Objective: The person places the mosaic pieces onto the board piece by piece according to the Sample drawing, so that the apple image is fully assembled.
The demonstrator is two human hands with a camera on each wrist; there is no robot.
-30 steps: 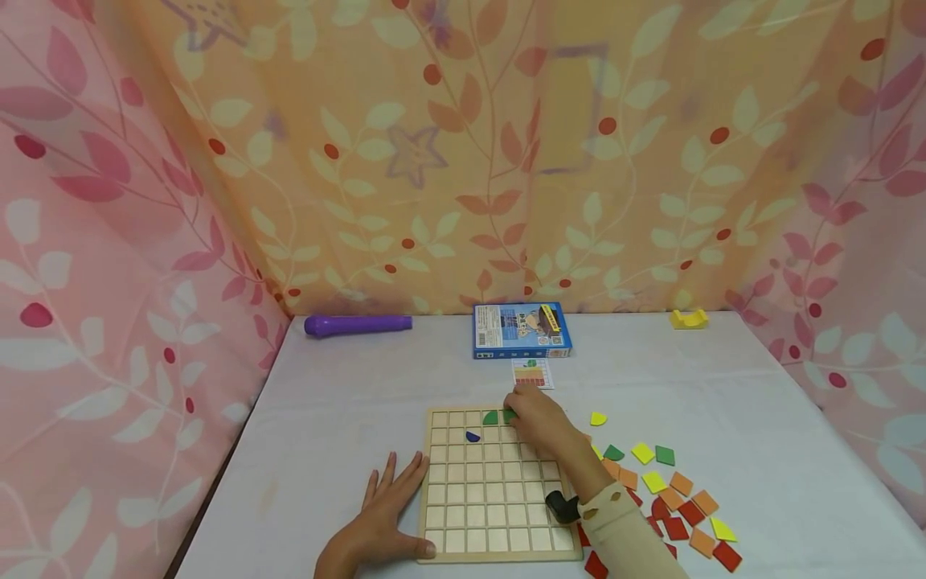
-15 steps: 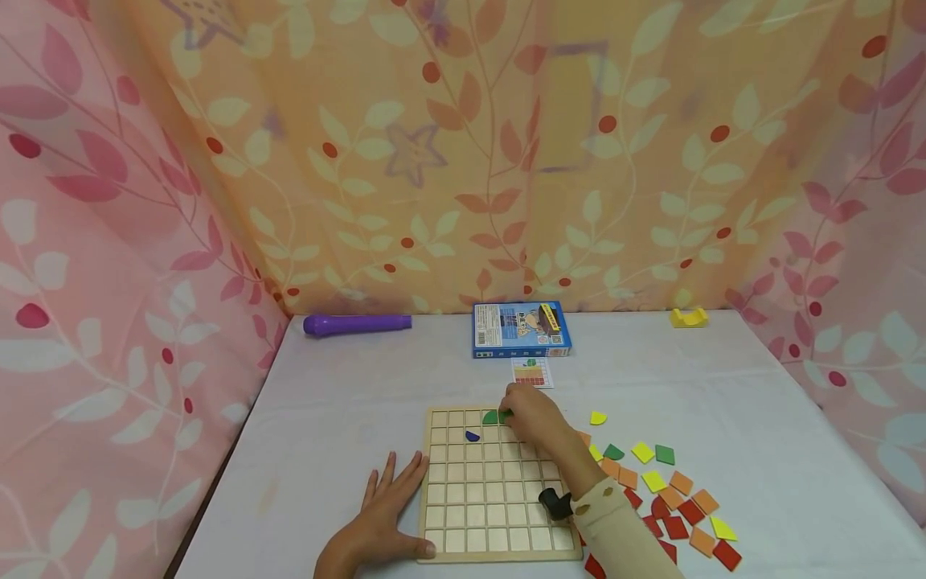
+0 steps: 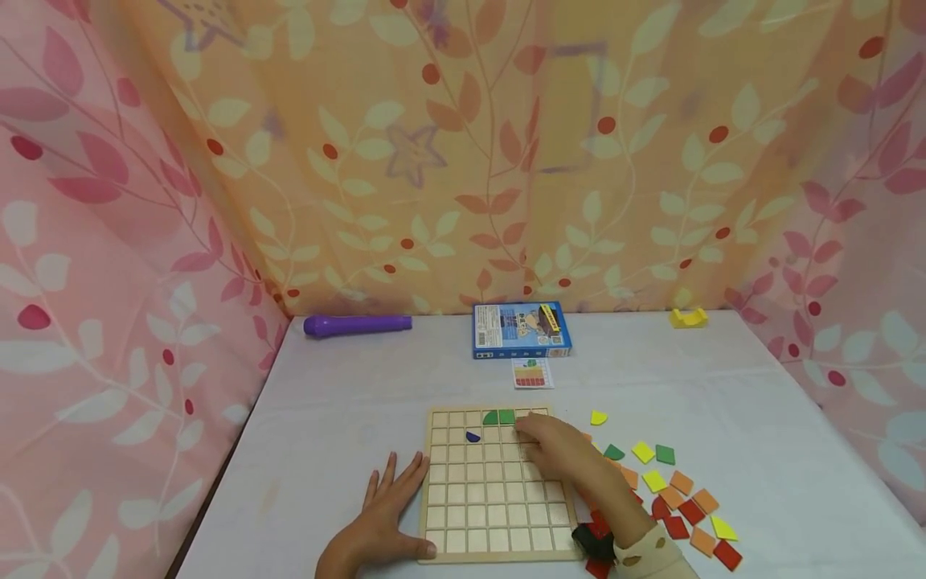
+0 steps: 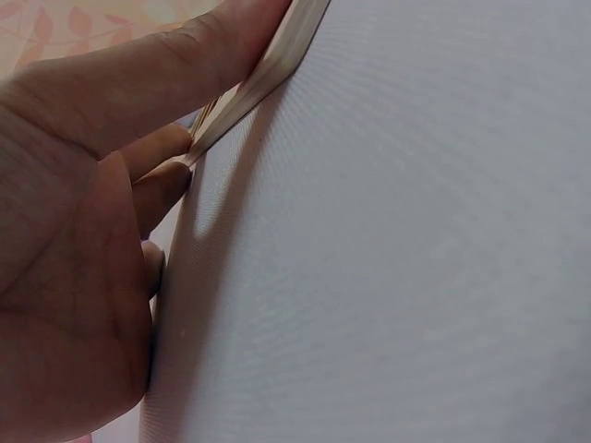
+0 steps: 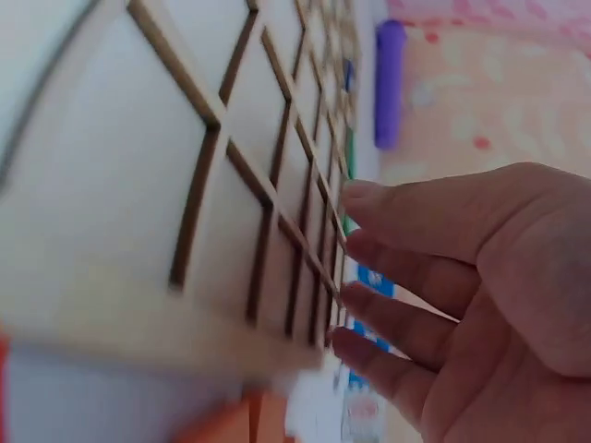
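Grid board (image 3: 492, 490) bears no writing; blue box's (image 3: 521, 330) print is unreadable.

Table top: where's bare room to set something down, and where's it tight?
Bare cloth lies left of the wooden grid board, below the purple tube, and at right between the yellow block and the loose tiles. It is tight right of the board, where tiles crowd the right hand.

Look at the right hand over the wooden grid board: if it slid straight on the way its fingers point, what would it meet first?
Probably the green square tile in the wooden grid board's top row, just beyond the right hand's fingers; height above the board is unclear.
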